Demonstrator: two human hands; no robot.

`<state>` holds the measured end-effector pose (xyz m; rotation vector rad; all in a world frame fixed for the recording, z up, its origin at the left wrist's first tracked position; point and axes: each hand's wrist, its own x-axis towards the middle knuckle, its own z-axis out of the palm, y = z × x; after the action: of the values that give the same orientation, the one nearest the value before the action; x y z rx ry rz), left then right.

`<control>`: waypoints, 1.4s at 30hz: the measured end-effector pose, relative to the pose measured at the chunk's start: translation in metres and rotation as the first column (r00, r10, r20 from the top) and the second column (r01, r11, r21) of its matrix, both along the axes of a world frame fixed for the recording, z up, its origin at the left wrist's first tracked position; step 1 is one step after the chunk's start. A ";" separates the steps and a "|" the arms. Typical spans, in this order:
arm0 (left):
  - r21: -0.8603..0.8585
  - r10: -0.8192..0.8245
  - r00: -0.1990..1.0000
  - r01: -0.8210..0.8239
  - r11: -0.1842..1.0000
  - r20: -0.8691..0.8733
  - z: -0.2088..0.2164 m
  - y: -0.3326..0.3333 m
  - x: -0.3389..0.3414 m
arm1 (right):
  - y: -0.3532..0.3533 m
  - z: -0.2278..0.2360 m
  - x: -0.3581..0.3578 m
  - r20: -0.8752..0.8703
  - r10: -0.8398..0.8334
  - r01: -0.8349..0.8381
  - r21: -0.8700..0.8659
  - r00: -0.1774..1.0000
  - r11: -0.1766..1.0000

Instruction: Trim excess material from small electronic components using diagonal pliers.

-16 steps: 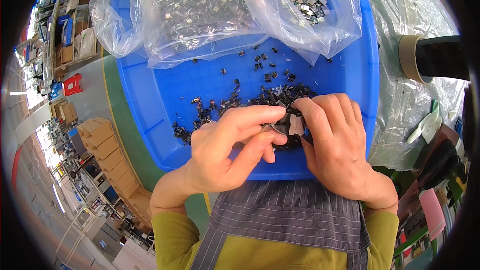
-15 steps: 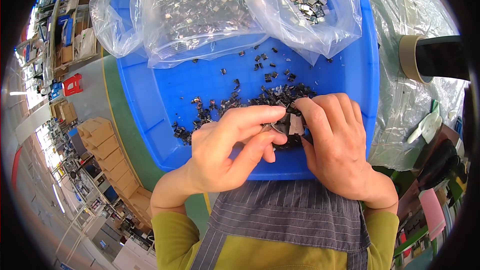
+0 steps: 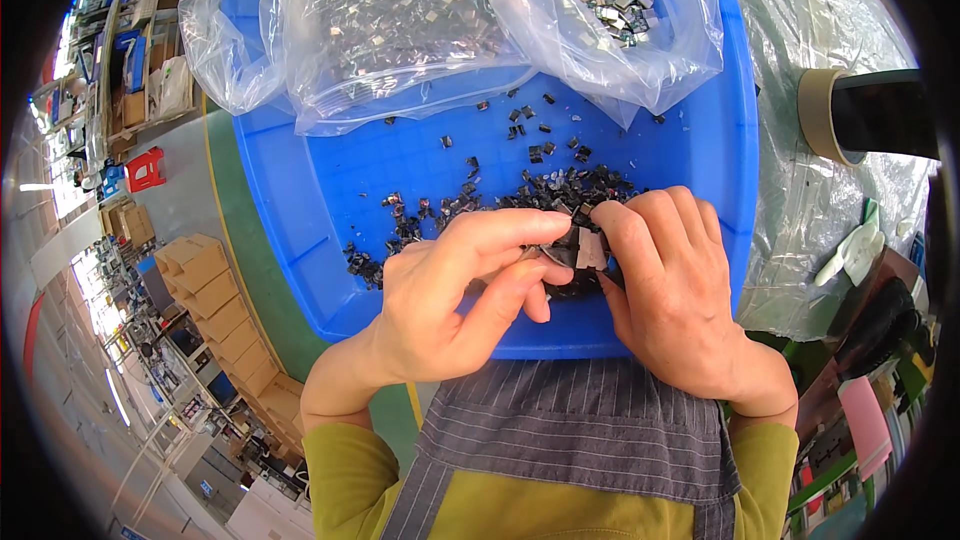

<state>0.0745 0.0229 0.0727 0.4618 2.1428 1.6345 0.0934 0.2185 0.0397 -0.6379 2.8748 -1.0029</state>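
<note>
Two bare hands meet over the one blue tray (image 3: 705,210), working on a single piece (image 3: 591,250), dark with a pinkish face. It sits between the fingertips, above the near side of the tray, close to the right hand.

The left hand (image 3: 450,305) has its thumb and forefinger a little apart, tips at the piece's dark edge; from here I cannot tell whether they pinch it. The right hand (image 3: 675,285) is curled over, forefinger and thumb closed about the piece's other side, its remaining fingers bent beside them.

Behind the hands lies one pile (image 3: 460,204) of dark bits, too many to count. Beyond it I make out a dozen or so strays (image 3: 536,154), scattered singly and in small clusters. At the far end are at least two clear bags (image 3: 330,105), both holding small shiny pieces past counting.

To the right of the tray there is one roll (image 3: 880,115), black with a tan end; off to the left, one red stool (image 3: 146,170).
</note>
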 end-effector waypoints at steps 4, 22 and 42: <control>0.009 0.016 0.999 -0.016 1.000 0.031 0.001 0.000 0.002 | 0.004 0.007 0.001 0.113 0.045 -0.046 0.004 0.993 0.999; 0.013 0.011 1.000 -0.011 1.000 0.026 0.001 -0.001 0.000 | 0.004 0.010 -0.002 0.140 0.045 -0.037 -0.064 0.989 0.997; -0.024 0.041 0.997 -0.040 0.999 0.058 0.003 0.002 0.003 | 0.003 0.010 0.000 0.085 0.002 -0.005 0.028 0.996 1.000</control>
<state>0.0778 0.0248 0.0760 0.3618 2.1388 1.6233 0.0935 0.2217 0.0493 -0.5836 2.8083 -0.9628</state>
